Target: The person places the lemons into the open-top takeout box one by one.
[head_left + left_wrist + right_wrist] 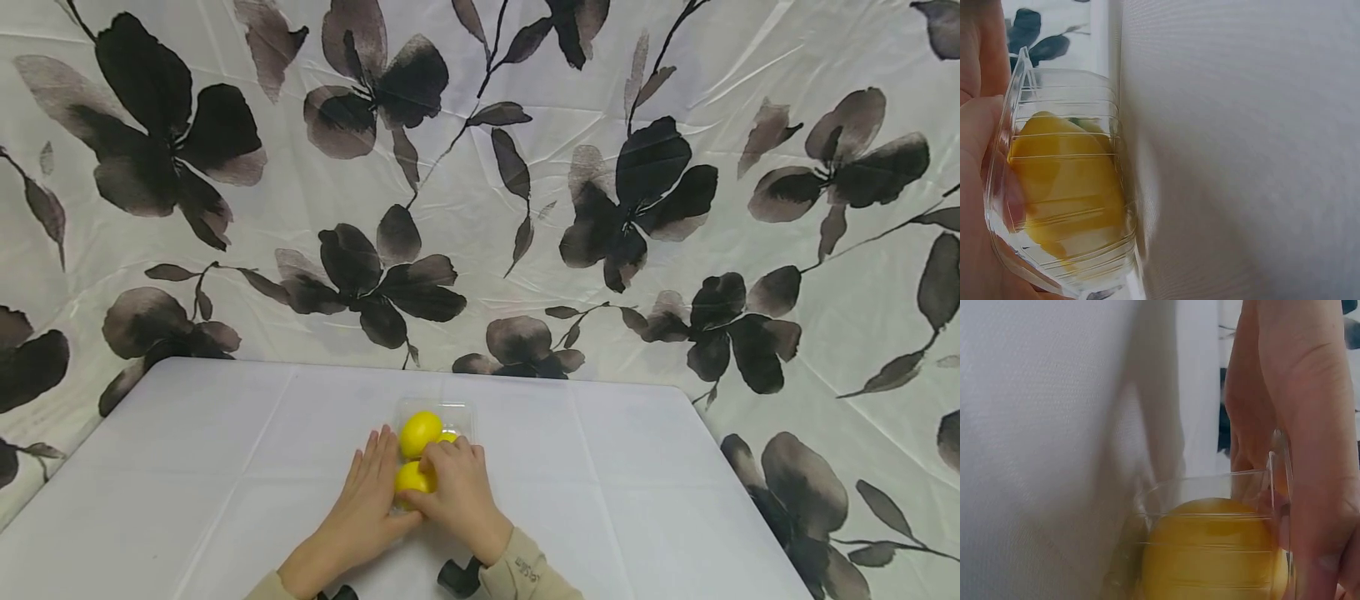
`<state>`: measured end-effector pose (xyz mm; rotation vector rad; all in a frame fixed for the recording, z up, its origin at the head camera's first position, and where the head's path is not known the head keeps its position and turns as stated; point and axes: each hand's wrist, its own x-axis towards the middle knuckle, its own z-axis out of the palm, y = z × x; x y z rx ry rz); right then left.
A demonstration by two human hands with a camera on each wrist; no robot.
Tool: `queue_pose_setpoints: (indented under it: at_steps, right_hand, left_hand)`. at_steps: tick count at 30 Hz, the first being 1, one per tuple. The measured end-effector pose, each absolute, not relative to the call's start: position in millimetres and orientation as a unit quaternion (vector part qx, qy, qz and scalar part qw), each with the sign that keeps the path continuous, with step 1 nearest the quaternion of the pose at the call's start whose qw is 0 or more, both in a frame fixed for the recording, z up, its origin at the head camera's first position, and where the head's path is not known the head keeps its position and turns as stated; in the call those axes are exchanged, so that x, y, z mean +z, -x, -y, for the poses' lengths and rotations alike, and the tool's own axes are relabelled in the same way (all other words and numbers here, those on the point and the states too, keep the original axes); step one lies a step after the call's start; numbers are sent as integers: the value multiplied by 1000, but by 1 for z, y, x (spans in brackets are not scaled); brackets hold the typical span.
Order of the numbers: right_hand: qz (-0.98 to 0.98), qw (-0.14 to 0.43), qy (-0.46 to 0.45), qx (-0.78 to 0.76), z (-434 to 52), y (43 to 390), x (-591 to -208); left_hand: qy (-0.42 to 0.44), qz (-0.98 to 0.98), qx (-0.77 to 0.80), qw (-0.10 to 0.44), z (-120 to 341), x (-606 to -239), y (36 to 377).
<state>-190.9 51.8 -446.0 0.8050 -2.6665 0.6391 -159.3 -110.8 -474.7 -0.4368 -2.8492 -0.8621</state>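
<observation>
My left hand (365, 500) lies flat against the clear plastic clamshell (459, 413) mid-table; my right hand (457, 492) grasps the near lemon (411, 478). I'd brace the box firmly and lift slowly.

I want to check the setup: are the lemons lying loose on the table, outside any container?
No: the lemons sit inside a clear plastic box on the table.

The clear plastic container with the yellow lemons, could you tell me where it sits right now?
In the head view, the clear plastic container sits mid-table on the white tablecloth, between the left hand and right hand, yellow lemons inside.
</observation>
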Motion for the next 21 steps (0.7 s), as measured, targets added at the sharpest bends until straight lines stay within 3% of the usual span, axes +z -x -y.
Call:
queue_pose_setpoints:
  at_steps: [10,17,21]
  right_hand:
    - [911,149,-285,259,-55,193,-449]
    - [897,137,-285,310,-65,198,-433]
    - [885,162,-286,330,-81,202,-421]
  left_hand:
    - [144,944,-290,63,111,-475,159]
    - [139,946,-287,60,112,-472,162]
    - [133,948,-282,62,117,-465,163]
